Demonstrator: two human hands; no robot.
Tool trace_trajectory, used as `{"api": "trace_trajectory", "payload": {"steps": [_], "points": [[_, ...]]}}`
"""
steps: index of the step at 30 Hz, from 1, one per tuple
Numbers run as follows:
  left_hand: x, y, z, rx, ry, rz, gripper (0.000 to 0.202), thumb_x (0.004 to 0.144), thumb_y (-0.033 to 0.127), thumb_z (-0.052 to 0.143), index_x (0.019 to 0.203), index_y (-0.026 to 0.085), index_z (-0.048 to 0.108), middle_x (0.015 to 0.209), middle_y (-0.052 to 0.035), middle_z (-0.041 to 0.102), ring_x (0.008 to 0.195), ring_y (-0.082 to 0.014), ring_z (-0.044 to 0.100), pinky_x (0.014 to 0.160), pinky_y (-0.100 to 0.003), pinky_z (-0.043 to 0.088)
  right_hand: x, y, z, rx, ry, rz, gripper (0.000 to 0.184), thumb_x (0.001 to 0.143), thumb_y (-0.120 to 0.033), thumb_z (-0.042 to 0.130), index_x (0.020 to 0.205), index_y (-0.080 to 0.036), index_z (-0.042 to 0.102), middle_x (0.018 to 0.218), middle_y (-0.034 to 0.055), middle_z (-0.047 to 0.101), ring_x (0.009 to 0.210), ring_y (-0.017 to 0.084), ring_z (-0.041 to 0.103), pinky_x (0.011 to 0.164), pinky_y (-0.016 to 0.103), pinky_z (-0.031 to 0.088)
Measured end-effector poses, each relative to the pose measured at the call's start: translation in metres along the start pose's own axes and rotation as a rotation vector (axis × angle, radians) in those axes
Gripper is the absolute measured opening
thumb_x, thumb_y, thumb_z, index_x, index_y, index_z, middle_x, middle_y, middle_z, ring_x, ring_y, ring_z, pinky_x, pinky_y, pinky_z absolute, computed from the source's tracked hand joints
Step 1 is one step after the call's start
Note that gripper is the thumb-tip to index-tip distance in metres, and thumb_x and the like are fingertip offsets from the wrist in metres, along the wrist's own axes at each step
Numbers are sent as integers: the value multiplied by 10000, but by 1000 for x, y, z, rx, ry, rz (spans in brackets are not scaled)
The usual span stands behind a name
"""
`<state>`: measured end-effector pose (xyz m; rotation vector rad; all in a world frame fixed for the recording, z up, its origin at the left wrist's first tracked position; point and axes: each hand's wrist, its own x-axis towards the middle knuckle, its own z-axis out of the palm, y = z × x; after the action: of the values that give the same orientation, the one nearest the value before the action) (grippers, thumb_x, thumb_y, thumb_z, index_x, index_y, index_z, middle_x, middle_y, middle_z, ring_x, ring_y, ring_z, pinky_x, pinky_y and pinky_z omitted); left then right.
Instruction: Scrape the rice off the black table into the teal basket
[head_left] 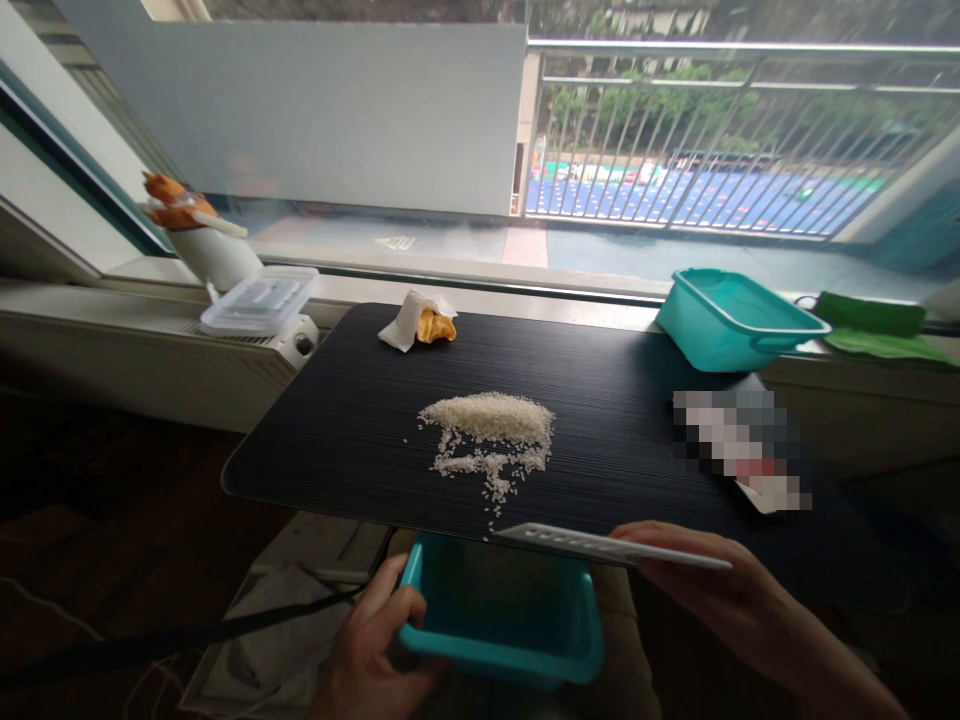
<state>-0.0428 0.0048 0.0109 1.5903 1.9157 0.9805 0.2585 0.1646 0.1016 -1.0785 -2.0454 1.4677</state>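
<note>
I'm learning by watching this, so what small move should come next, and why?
Probably lift the flat white tool in the right grip behind the rice pile and draw a little nearer: rice lies on the black table, loose grains trail to its near edge, and the left grip holds the nearer turquoise tub there.

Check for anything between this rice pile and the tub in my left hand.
Partly: the white tool in your right hand crosses the right side, at the near edge of the table. To its left, only loose grains show between the rice pile and the teal tub in your left hand.
</note>
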Motion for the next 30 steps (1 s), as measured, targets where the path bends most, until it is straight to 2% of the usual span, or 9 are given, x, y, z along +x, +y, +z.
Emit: {"api": "trace_trajectory", "payload": {"steps": [3,5,11,17,22,24,28,30], "points": [[0,1,0,3,5,0,190,663,199,654,631,216,467,1060,-29,612,817,-147,633,693,-200,482,4,8,1,-16,100,-12,251,921,-353,613,1071,-226,768,1100,75,765,996,270,711,851,321,583],[0,1,1,-2,13,6,194,669,201,655,629,216,466,1055,-28,612,826,-147,634,697,-198,481,8,12,2,-22,110,0,263,919,-363,616,1079,-219,766,1099,77,767,1007,278,709,865,335,580],[0,0,0,-37,40,12,192,669,170,648,625,210,465,1074,-9,602,816,-127,640,697,-181,470,12,-2,8,-7,-57,-17,249,952,-340,567,1017,-224,777,1080,65,768,982,255,713,838,300,579],[2,0,-3,-24,37,6,182,658,187,668,643,216,489,1053,-23,628,829,-146,631,705,-202,490,23,-9,14,-31,13,-56,289,958,-377,549,1053,-222,773,1120,75,757,1021,270,700,857,320,578],[3,2,-5,-27,35,7,197,667,201,668,617,211,477,1034,-20,633,801,-140,635,690,-194,494,20,-14,14,23,-142,-46,283,967,-371,537,1028,-226,772,1070,73,767,960,249,717,834,308,579],[2,2,-4,-22,45,18,185,670,193,654,616,211,478,1028,-17,630,796,-135,637,688,-187,493,15,-11,9,4,-82,-39,277,956,-377,552,1021,-229,776,1073,76,769,968,260,718,840,319,582],[2,-1,-1,37,47,45,165,665,186,641,625,214,484,1014,-22,630,797,-138,641,688,-192,498,9,7,-4,-55,205,17,285,897,-421,633,1062,-234,772,1123,73,766,1051,303,698,903,366,576],[2,-5,-2,94,27,67,168,661,184,655,630,215,493,1029,-31,633,839,-156,649,712,-208,511,10,17,-7,-47,260,23,293,877,-427,660,1060,-228,772,1127,71,767,1070,313,693,930,385,568]]}}
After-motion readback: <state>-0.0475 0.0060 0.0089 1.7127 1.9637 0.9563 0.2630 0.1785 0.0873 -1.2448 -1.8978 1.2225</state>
